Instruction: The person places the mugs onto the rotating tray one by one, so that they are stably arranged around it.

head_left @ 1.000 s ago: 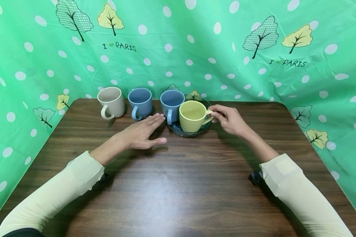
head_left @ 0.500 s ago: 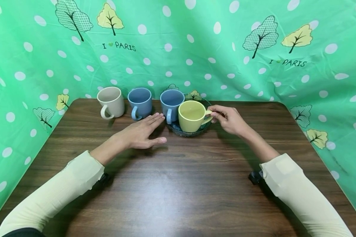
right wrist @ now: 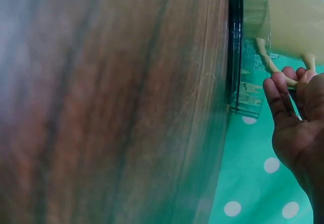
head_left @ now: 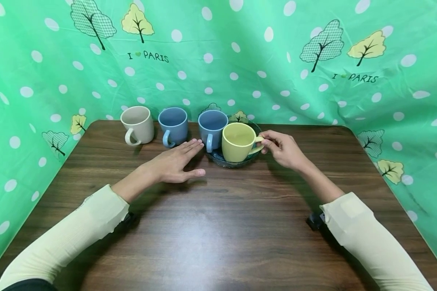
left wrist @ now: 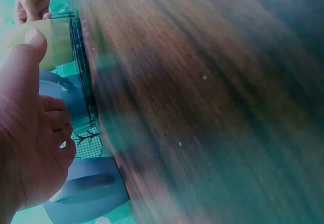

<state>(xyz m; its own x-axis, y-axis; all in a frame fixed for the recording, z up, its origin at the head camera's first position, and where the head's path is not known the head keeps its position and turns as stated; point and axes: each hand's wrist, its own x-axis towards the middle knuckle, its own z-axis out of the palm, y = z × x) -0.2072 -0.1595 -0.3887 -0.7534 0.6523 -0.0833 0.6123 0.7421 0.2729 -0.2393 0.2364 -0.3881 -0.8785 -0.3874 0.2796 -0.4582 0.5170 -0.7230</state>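
My right hand (head_left: pixel 285 150) pinches the handle of a yellow mug (head_left: pixel 236 147); the right wrist view shows fingers and thumb on that handle. The yellow mug stands upright in a round clear glass dish (head_left: pixel 228 163), seen edge-on in the right wrist view. Behind it and to its left, a blue mug (head_left: pixel 212 123) shares the dish, its handle facing the front. My left hand (head_left: pixel 172 163) is stretched out flat, thumb apart, with its fingertips close to the dish and this blue mug. Whether they touch, I cannot tell. The left hand holds nothing.
Left of the dish, a second blue mug (head_left: pixel 174 125) and a whitish mug (head_left: pixel 140 125) stand on the wooden table (head_left: pixel 218 226) near its back edge. A green dotted cloth (head_left: pixel 218 60) with trees hangs directly behind and along the sides.
The yellow mug and my right hand have shifted very slightly right, within the dish. My left hand and the other mugs stay as they were.
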